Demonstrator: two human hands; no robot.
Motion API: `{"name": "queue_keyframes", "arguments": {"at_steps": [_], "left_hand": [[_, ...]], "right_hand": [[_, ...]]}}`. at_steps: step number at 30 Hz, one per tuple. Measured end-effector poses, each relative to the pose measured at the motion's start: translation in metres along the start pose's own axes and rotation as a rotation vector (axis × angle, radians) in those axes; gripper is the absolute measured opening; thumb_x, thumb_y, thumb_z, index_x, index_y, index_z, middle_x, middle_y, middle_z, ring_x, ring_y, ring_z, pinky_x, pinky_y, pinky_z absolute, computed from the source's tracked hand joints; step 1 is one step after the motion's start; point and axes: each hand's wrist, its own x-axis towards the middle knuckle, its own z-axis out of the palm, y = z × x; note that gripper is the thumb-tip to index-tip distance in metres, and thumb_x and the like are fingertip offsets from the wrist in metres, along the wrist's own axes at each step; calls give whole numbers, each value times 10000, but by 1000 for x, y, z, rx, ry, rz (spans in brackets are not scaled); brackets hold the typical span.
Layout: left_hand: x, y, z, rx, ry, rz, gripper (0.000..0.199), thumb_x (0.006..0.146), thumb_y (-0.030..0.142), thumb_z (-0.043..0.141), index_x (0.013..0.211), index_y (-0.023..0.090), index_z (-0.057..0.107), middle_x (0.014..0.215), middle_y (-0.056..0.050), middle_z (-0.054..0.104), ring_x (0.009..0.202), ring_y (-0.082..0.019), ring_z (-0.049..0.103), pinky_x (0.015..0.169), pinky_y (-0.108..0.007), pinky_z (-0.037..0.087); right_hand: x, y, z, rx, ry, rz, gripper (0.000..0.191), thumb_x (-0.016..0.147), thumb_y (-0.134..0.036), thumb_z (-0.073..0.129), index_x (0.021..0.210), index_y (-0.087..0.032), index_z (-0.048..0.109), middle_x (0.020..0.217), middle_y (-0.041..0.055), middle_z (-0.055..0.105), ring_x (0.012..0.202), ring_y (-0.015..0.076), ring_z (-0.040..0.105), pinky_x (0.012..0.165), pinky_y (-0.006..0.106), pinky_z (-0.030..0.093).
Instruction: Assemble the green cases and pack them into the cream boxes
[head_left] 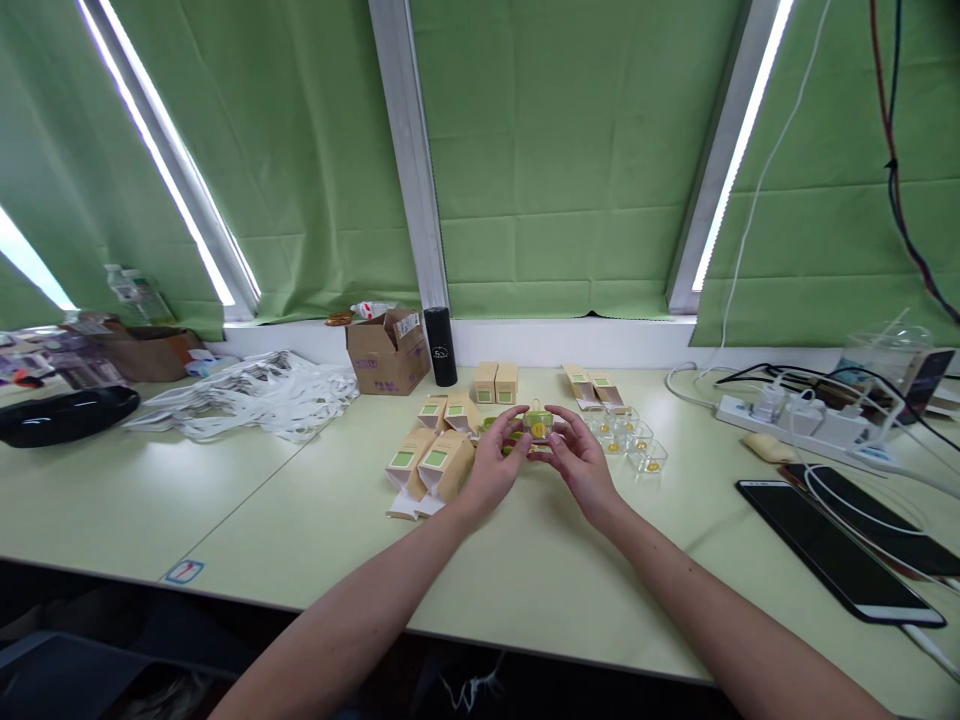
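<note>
Between my left hand (498, 455) and my right hand (581, 465) is a small clear cup with a green top and a yellow round spot (538, 425). The fingers of both hands are closed on its sides, just above the table. More green pieces show partly behind my left fingers. To the right of my right hand stand several clear angular cups (647, 457), each with a yellow spot in its base. Left of my left hand lie several open kraft paper boxes (447, 460) with green labels and white flaps.
Two closed kraft boxes (496, 383) stand at the back, with opened ones (595, 388) to their right. A black cylinder (440, 346) and a cardboard carton (388, 355) stand behind. White straps (247, 400) lie left; a power strip (806, 423) and phones (832, 545) with cables lie right.
</note>
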Motion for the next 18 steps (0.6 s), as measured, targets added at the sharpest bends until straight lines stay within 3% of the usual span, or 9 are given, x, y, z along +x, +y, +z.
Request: {"name": "queue_keyframes", "arguments": {"at_steps": [18], "left_hand": [[0, -3, -1, -20, -24, 13, 562, 945, 449, 726, 1423, 177, 608, 1261, -150, 741, 1177, -280, 701, 931, -378, 618]], "right_hand": [[5, 3, -3, -51, 1, -46, 520, 825, -551, 847, 1267, -321, 699, 1076, 38, 724, 953, 235, 730, 921, 493, 648]]}}
